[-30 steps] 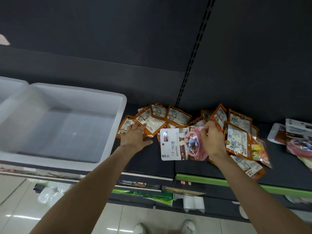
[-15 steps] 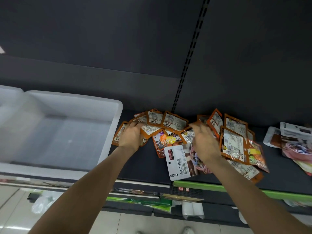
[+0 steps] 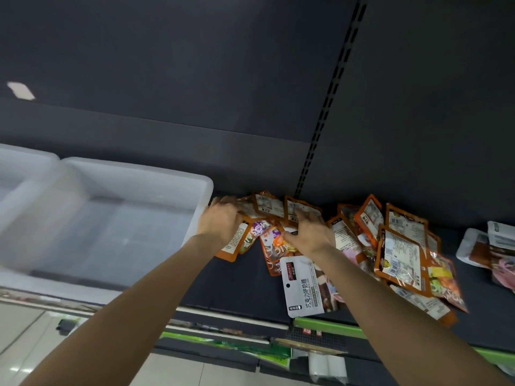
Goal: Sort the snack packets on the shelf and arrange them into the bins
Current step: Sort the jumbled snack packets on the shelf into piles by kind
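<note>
A heap of orange snack packets [image 3: 401, 252] lies along the back of the dark shelf [image 3: 245, 282]. My left hand [image 3: 223, 222] is at the heap's left end, next to the bin, with its fingers curled over a few orange packets [image 3: 269, 204]; motion blur hides the exact hold. My right hand [image 3: 308, 232] rests flat on the packets in the middle, fingers stretched toward the back. A white packet [image 3: 302, 285] lies near the shelf's front edge, partly under my right forearm. The clear white bin [image 3: 207, 188] stands on the left with nothing visible in it.
A second clear bin [image 3: 25, 160] adjoins the first at the far left. More white and pink packets [image 3: 498, 246] lie at the far right of the shelf. A green price rail [image 3: 328, 325] runs along the shelf front, with a lower shelf and floor beneath.
My right hand has let go of the white packet, which now lies on the shelf, and has moved left onto the orange heap. My left hand has shifted toward the back beside the bin.
</note>
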`<move>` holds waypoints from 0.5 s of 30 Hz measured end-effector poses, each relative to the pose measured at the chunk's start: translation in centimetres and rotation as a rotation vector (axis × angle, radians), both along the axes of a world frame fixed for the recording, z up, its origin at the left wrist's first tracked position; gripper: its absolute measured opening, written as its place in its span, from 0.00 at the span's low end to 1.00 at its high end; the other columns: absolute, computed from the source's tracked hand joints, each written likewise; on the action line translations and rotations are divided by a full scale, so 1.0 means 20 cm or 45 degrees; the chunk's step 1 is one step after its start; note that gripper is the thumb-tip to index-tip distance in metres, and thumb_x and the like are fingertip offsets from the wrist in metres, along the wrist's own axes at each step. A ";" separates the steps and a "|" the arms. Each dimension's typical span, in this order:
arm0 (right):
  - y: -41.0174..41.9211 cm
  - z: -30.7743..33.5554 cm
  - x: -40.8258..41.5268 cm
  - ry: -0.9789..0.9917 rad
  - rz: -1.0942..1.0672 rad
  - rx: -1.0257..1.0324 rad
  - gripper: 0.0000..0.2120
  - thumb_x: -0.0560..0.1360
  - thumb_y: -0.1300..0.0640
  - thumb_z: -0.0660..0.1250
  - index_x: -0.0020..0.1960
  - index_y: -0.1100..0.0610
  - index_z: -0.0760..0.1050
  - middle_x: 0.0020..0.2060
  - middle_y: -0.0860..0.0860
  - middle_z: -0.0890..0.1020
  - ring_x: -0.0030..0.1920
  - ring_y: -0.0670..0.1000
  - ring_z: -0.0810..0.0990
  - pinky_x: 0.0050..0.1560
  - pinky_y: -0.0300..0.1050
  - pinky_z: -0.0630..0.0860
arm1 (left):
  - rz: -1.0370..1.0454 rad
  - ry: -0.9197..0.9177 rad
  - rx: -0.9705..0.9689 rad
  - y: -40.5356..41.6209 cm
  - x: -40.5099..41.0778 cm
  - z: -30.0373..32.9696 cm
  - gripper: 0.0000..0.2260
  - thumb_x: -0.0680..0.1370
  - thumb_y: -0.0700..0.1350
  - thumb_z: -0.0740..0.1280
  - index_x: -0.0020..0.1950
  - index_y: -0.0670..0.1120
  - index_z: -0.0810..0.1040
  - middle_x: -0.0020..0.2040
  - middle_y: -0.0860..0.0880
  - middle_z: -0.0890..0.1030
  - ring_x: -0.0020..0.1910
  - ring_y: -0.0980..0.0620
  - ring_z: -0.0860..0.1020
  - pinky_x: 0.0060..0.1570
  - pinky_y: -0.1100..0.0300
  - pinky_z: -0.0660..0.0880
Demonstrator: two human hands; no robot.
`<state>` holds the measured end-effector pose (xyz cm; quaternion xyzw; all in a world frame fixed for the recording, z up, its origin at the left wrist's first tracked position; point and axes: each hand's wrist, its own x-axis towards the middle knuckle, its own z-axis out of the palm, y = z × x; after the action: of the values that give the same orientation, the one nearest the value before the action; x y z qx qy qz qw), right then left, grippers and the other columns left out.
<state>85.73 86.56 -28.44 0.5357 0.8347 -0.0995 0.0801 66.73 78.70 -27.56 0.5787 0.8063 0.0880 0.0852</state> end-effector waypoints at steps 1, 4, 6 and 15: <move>0.00 0.00 -0.01 -0.006 0.006 0.011 0.34 0.75 0.36 0.58 0.75 0.50 0.55 0.71 0.54 0.63 0.72 0.57 0.62 0.65 0.56 0.67 | -0.044 -0.023 -0.090 -0.01 -0.01 -0.01 0.15 0.78 0.45 0.61 0.65 0.49 0.76 0.68 0.48 0.71 0.66 0.46 0.69 0.64 0.53 0.69; -0.01 -0.04 -0.03 -0.037 -0.006 0.039 0.33 0.75 0.34 0.57 0.74 0.49 0.57 0.71 0.54 0.65 0.71 0.57 0.63 0.65 0.57 0.65 | -0.113 -0.114 -0.356 -0.04 0.04 -0.04 0.18 0.77 0.44 0.63 0.67 0.53 0.73 0.69 0.49 0.70 0.67 0.48 0.69 0.64 0.52 0.70; 0.00 -0.06 -0.04 -0.040 -0.021 0.076 0.28 0.77 0.38 0.57 0.73 0.50 0.60 0.69 0.54 0.69 0.69 0.56 0.67 0.63 0.55 0.67 | -0.082 -0.136 -0.233 -0.05 0.07 -0.04 0.22 0.78 0.44 0.64 0.72 0.51 0.66 0.71 0.48 0.67 0.70 0.47 0.66 0.67 0.52 0.68; -0.01 -0.02 0.01 0.167 -0.003 0.245 0.15 0.83 0.52 0.50 0.58 0.54 0.74 0.42 0.51 0.80 0.44 0.52 0.81 0.44 0.44 0.73 | -0.202 0.134 -0.432 -0.15 0.15 -0.03 0.23 0.80 0.50 0.59 0.74 0.46 0.62 0.71 0.46 0.67 0.68 0.47 0.69 0.62 0.52 0.71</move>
<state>85.91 86.42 -28.77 0.5344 0.8431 -0.0538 -0.0264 69.79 75.70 -28.16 0.6215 0.7648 -0.0865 0.1461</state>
